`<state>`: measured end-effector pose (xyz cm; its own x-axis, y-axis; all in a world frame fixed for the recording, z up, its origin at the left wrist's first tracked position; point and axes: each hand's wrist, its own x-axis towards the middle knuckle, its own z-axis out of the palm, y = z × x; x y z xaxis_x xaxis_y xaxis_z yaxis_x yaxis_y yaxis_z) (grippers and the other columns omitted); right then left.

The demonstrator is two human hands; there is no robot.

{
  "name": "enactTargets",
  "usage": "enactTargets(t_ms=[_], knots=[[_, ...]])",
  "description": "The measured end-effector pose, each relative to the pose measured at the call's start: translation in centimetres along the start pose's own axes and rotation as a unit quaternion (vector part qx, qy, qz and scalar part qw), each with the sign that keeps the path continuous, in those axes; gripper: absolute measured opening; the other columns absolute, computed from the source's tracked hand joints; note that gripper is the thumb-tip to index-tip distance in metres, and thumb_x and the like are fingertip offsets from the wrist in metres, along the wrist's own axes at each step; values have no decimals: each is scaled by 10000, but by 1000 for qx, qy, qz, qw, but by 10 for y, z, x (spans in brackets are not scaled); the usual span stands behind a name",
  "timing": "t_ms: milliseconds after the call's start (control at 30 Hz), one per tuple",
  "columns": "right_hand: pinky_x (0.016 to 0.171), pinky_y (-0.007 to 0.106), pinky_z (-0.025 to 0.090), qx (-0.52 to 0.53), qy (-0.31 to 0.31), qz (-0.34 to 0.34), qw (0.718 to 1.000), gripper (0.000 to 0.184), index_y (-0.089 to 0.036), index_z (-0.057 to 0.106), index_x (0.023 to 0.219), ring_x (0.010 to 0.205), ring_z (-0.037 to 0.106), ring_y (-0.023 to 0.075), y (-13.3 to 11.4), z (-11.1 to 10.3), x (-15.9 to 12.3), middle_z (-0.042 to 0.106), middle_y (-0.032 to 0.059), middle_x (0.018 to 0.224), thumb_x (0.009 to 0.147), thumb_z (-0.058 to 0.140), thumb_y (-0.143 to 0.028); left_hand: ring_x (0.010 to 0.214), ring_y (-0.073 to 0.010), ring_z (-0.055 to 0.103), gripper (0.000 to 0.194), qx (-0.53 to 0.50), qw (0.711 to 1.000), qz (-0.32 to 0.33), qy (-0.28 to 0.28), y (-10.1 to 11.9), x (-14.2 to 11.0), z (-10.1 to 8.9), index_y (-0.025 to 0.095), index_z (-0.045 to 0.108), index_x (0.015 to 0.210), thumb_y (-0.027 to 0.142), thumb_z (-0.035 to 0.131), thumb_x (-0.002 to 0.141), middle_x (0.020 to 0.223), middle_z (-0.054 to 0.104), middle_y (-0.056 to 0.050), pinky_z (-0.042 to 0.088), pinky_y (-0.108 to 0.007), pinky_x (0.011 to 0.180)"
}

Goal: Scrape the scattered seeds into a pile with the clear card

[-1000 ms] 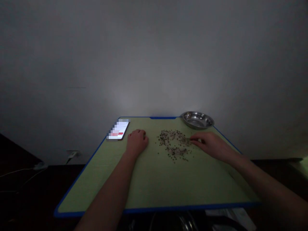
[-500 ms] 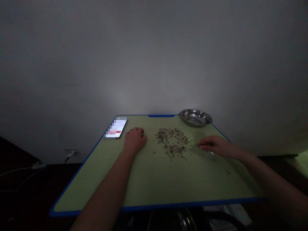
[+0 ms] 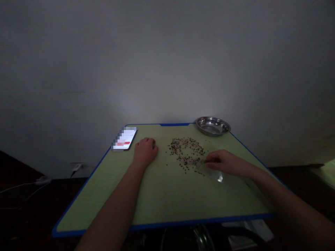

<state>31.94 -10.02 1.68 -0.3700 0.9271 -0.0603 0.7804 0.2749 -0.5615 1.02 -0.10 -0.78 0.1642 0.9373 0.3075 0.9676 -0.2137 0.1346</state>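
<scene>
On the pale green tabletop lies a scattered patch of small dark and light grains [image 3: 193, 143], like mixed beans and rice. My right hand [image 3: 222, 162] is closed at the patch's right edge, pinching a clear, thin plastic piece [image 3: 215, 175]; its exact kind is hard to make out in the dim light. The plastic slants down to the table and touches the nearest grains. Left of the patch, my left hand [image 3: 145, 150] rests palm down with curled fingers. Its fingertips are hidden, so anything inside it cannot be made out.
A shiny metal bowl [image 3: 213, 127] stands at the table's far right corner. A phone with a lit screen [image 3: 126, 138] lies at the far left. The green table [image 3: 162, 202] has a blue rim and stands against a grey wall. A pot lid [image 3: 183, 240] shows below the front edge.
My right hand has moved left and slightly toward me with the clear plastic piece, reaching the edge of the grains. My left hand stays in place.
</scene>
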Motion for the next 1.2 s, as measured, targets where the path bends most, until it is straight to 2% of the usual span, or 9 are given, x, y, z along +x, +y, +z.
enactTargets(t_ms=[167, 633, 967, 1200], knots=[[532, 258, 365, 3, 13, 19, 1000, 236, -160, 664, 747, 590, 510, 142, 2, 0, -1, 598, 11, 648, 834, 527, -331, 1065, -259, 561, 284, 1, 1000, 4, 9, 1, -1, -1, 183, 638, 1024, 293, 453, 838, 1110, 642, -107, 413, -398, 904], [529, 255, 351, 0, 8, 7, 1000, 210, -166, 635, 701, 576, 485, 129, -6, 7, -6, 579, 0, 637, 835, 534, -291, 1051, -272, 564, 293, -7, 1000, 5, 8, 0, 0, 0, 177, 647, 1019, 293, 456, 830, 1110, 642, -118, 419, -418, 900], [572, 274, 390, -28, 31, 11, 999, 226, -159, 709, 829, 636, 560, 164, -11, 13, 10, 662, 44, 725, 845, 540, -309, 1067, -262, 564, 287, -5, 1000, 6, 14, 0, 0, 1, 175, 643, 1019, 282, 452, 832, 1116, 647, -107, 421, -406, 893], [560, 269, 379, -40, 42, 13, 998, 210, -171, 689, 796, 621, 550, 160, -9, 14, 13, 642, 28, 694, 846, 532, -302, 1053, -259, 567, 293, -3, 1000, 11, 15, -1, 0, 1, 174, 648, 1020, 284, 456, 828, 1101, 650, -104, 424, -397, 890]])
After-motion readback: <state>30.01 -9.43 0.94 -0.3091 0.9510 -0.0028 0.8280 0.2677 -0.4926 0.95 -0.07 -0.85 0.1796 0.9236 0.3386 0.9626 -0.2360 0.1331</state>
